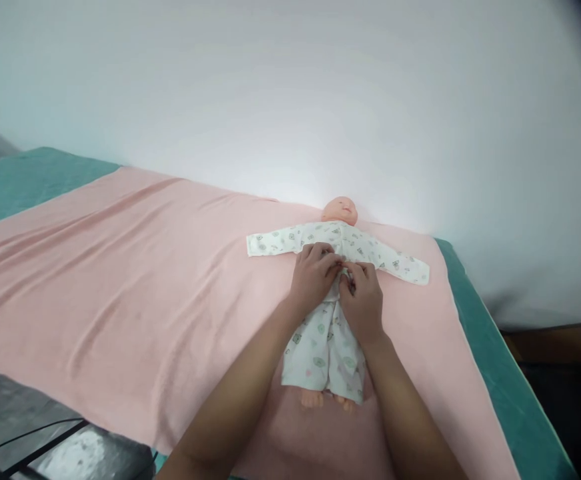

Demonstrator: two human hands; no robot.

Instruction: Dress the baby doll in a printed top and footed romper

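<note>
A baby doll (pixel 339 211) lies on its back, dressed in a white patterned long-sleeved top (pixel 290 239) and matching trousers (pixel 315 347). Its sleeves stretch out to both sides, and its feet (pixel 312 399) stick out below the trouser legs. Over the doll's chest, my left hand (pixel 315 270) is closed, pinching the front of the top near its middle line. Close beside it, my right hand (pixel 363 297) is also closed, with thumb and fingers on the same front edge. The exact bit of cloth between the fingertips is mostly hidden.
A pink blanket (pixel 120 280) with loose folds covers most of the green surface (pixel 35 180) under the doll. Behind stands a white wall (pixel 270 87). At the lower left, dark thin bars (pixel 50 447) show beyond the blanket's edge. The green edge (pixel 500 353) runs along the right.
</note>
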